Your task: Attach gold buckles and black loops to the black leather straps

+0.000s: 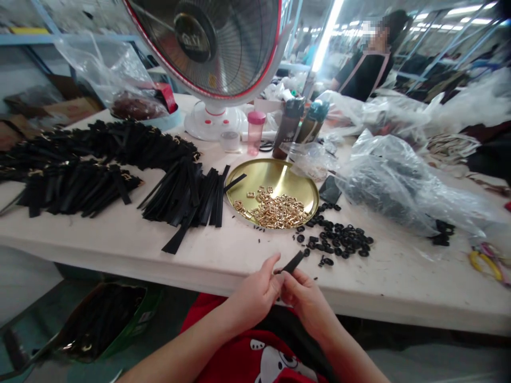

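Note:
A short black strap (294, 261) sticks up between my two hands at the table's front edge. My left hand (259, 287) is closed on its lower end, with the thumb raised. My right hand (306, 298) pinches the same strap from the other side, fingertips against those of the left. Whatever else lies between the fingertips is hidden. Beyond the hands, a round gold tray (275, 173) holds a heap of small gold buckles (279, 210). Small black rings (339, 239) are scattered to the right of the tray. A pile of black straps (179, 197) lies to its left.
More bundled straps with buckles (80, 181) cover the table's left. A fan heater (215, 119), a pink bottle (256, 133) and dark bottles (289, 127) stand behind. Plastic bags (399, 186) and yellow-handled pliers (485, 263) lie right. A green bin (136, 319) sits below; a person (363, 74) is beyond.

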{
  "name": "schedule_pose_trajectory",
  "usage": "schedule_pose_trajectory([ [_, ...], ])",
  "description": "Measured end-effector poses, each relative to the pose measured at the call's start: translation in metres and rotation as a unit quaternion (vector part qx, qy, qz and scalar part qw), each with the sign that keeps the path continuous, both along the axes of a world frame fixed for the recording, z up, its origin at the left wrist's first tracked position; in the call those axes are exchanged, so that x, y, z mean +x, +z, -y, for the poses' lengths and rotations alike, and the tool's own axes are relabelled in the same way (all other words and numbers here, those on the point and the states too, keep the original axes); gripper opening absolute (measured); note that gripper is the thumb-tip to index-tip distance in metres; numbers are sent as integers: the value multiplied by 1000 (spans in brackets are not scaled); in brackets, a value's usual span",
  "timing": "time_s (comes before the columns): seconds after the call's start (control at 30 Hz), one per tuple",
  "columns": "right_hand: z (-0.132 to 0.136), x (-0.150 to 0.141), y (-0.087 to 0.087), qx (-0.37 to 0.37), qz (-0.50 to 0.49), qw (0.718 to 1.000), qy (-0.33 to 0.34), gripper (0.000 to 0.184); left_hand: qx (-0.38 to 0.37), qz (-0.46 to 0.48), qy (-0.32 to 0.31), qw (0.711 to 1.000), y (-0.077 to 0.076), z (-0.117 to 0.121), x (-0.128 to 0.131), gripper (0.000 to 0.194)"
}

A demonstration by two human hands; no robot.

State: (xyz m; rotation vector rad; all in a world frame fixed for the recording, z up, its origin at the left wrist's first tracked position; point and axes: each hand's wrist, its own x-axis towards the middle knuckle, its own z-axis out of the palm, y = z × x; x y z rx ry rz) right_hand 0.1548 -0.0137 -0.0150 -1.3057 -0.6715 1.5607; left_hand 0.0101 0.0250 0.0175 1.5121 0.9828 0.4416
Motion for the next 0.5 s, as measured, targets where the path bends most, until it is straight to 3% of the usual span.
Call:
schedule_pose_trajectory([
  [0.13,-21,7,13,68,150,986,34,31,-52,54,56,996,-4,-9,-4,38],
  [0.23,-60,29,18,140,317,938,16,28,-126,77,97,984,-11,-18,-7,32],
  [0.37,-120,38,14,221,548,805,56,20,-174,98,147,969,-17,-27,-8,31],
  [0.5,-160,19,8,198,701,678,99,21,-185,93,145,967,-21,-35,-11,32],
])
